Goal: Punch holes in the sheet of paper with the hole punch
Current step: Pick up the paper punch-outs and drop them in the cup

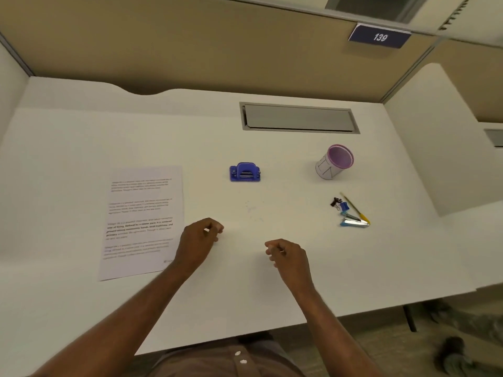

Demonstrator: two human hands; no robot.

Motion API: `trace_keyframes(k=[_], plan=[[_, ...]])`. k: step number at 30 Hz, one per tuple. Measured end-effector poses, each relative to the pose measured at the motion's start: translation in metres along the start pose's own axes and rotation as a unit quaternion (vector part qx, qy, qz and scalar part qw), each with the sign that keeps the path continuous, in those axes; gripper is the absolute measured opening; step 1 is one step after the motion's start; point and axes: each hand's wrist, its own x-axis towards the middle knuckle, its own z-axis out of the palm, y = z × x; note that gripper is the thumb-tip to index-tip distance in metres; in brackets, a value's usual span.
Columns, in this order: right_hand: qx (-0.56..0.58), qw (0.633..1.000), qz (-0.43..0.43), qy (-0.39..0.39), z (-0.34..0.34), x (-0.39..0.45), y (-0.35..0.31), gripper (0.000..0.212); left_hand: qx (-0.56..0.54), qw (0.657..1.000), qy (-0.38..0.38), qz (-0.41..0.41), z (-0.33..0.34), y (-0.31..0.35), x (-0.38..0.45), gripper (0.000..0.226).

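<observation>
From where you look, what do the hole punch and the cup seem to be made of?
Hole punch: likely moulded plastic, since its blue colour is uniform with a soft sheen; the thin pale bars under its arch may be metal.
Cup: possibly plastic or card, with a matte pale wall bearing drawn lines and a pink-purple rim and inside.
</observation>
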Motion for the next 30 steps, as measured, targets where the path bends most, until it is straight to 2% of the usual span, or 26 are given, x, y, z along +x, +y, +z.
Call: trace_keyframes(k=[3,5,7,9,12,15,21,25,30], plan=[[-0.041,0.999,-0.024,-0.01,-0.014,0.014,0.008,0.019,0.13,0.974,0.101,0.155,0.02,-0.008,0.012,0.017],[-0.077,0.995,-0.056,-0.018,-0.021,0.024,0.015,0.018,0.228,0.945,0.106,0.207,0.031,-0.021,0.024,0.034],[-0.103,0.99,-0.088,-0.029,-0.023,0.037,0.021,0.017,0.307,0.927,0.081,0.201,0.039,-0.032,0.037,0.052],[-0.132,0.983,-0.121,-0.039,-0.021,0.051,0.025,0.018,0.369,0.915,0.048,0.156,0.046,-0.039,0.044,0.062],[-0.146,0.967,-0.206,-0.02,-0.012,0.075,0.021,0.02,0.42,0.901,0.039,0.103,0.058,-0.042,0.051,0.068],[-0.18,0.93,-0.321,0.015,0.002,0.108,0.009,0.023,0.454,0.885,0.048,0.09,0.066,-0.043,0.054,0.07],[-0.294,0.852,-0.433,-0.037,0.038,0.178,-0.022,0.036,0.457,0.883,0.053,0.089,0.066,-0.046,0.054,0.071],[-0.347,0.819,-0.44,-0.122,0.048,0.193,-0.031,0.044,0.451,0.886,0.053,0.091,0.065,-0.044,0.053,0.071],[-0.351,0.785,-0.502,-0.097,0.04,0.194,-0.007,0.039,0.448,0.888,0.053,0.087,0.065,-0.042,0.052,0.071]])
